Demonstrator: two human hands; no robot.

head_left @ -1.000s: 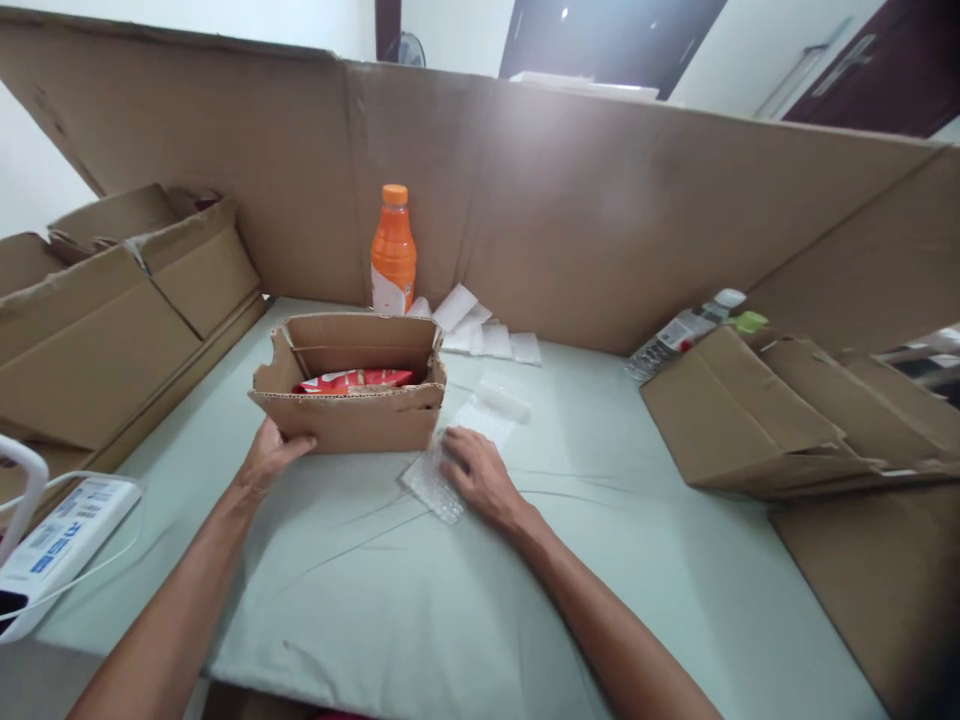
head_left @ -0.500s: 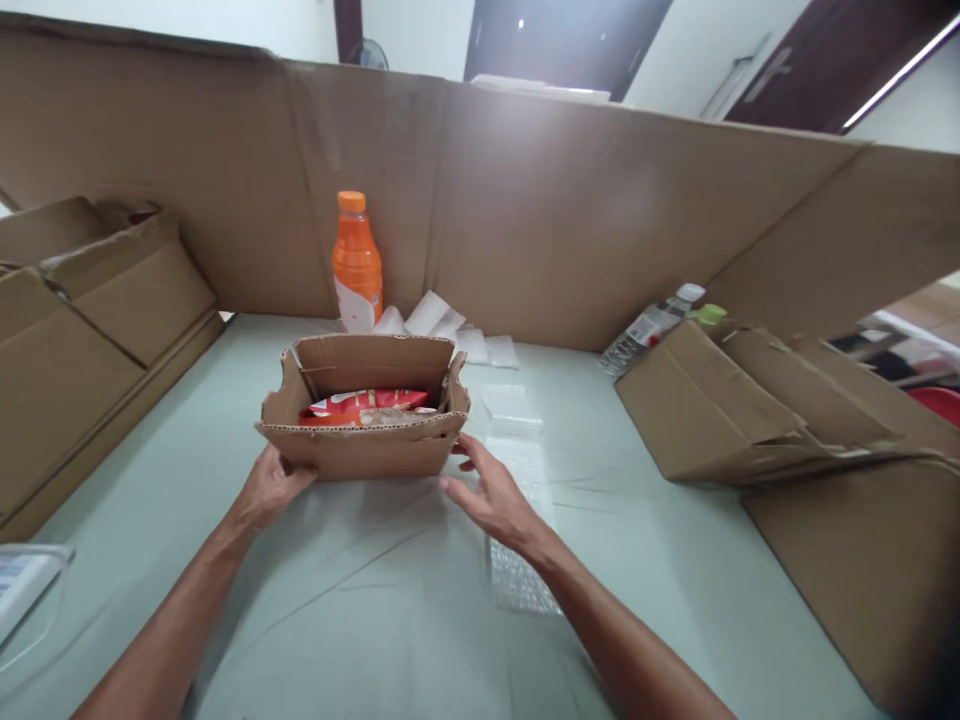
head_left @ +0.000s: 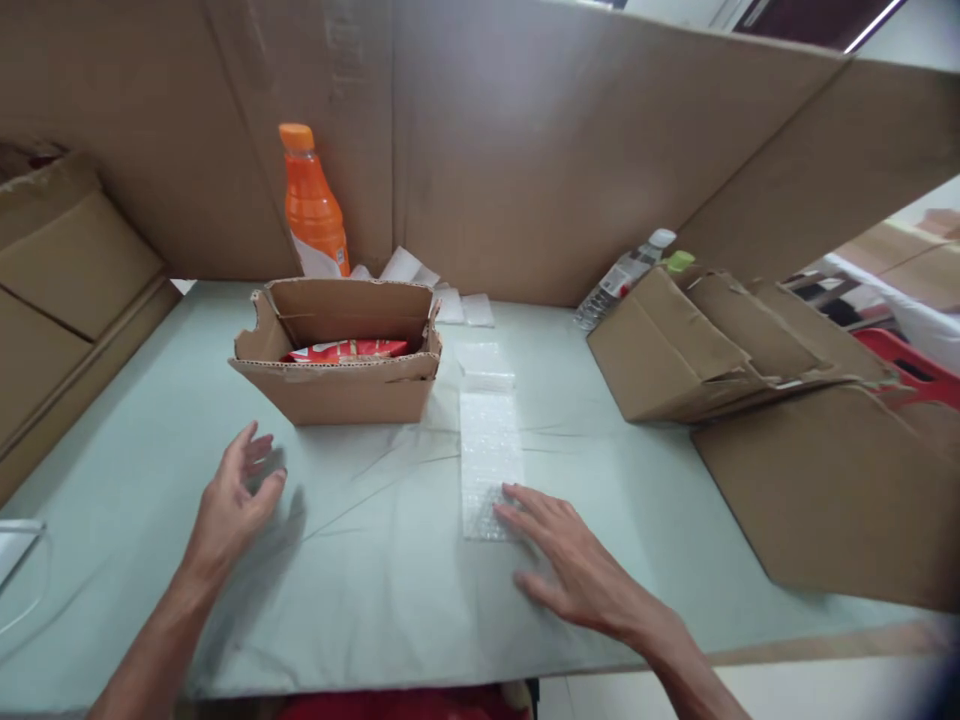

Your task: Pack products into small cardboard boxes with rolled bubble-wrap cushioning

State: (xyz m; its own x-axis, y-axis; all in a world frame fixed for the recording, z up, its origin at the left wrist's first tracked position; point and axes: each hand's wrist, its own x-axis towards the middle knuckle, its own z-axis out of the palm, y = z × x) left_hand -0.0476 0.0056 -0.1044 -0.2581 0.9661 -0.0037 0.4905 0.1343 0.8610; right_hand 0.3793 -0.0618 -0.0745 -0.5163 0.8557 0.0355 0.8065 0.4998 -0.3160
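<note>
Both hands' fingers spread: right hand fingertips apparently touching bubble wrap; left hand empty.

Right hand flat on the table, fingertips on the bubble wrap. Left hand open, lifted, near the box. Red packet inside it, orange bottle behind.
</note>
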